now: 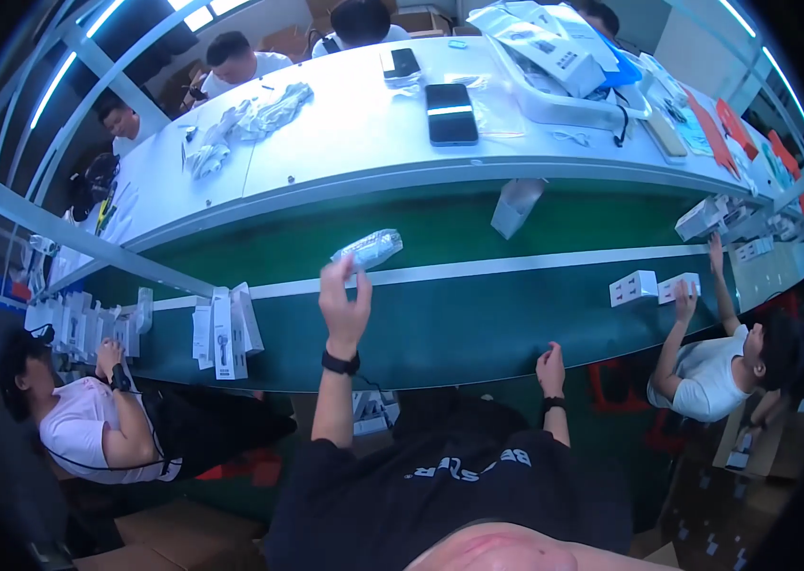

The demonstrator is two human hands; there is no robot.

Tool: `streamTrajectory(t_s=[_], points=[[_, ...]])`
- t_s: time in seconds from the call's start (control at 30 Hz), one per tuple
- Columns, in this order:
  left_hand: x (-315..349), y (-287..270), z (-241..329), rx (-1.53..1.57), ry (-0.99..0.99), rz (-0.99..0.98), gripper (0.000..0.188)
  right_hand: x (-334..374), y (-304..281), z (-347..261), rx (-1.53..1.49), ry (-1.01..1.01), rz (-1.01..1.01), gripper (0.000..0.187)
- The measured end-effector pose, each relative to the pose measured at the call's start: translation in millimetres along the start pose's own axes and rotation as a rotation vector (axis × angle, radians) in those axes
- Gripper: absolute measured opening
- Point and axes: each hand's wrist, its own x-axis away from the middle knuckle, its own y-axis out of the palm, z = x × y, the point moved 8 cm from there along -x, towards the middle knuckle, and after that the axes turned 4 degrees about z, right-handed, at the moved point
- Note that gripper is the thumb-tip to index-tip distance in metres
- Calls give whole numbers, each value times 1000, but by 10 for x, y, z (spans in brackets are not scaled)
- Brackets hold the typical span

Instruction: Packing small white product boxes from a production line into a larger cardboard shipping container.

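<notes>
A clear plastic-wrapped pouch (375, 247), its contents too blurred to name, lies tilted on the green conveyor belt (402, 333), beside the white line. My left hand (344, 306) reaches over the belt. Its fingertips overlap the pouch's near left end, and the thumb stands apart from the fingers. Whether the fingertips touch the pouch cannot be made out. At the belt's near edge, my right hand (550, 370) hovers with loosely bent fingers and no visible object in them. Dark bands circle both my wrists.
White boxes (223, 333) stand left on the belt, near a seated co-worker (102, 419). At right, another co-worker (706, 376) touches small white boxes (633, 287). An open white carton (518, 206) stands by the raised white table (345, 124), which holds phones (451, 114) and a bin (564, 109).
</notes>
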Motion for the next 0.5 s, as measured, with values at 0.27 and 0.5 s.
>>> streamTrajectory(t_s=[0.27, 0.5], points=[[-1623, 1003, 160, 60, 48, -239, 35, -170, 667, 279, 248, 161, -376, 41], [-1713, 1565, 639, 19, 474, -304, 35, -294, 639, 288, 320, 299, -495, 45]])
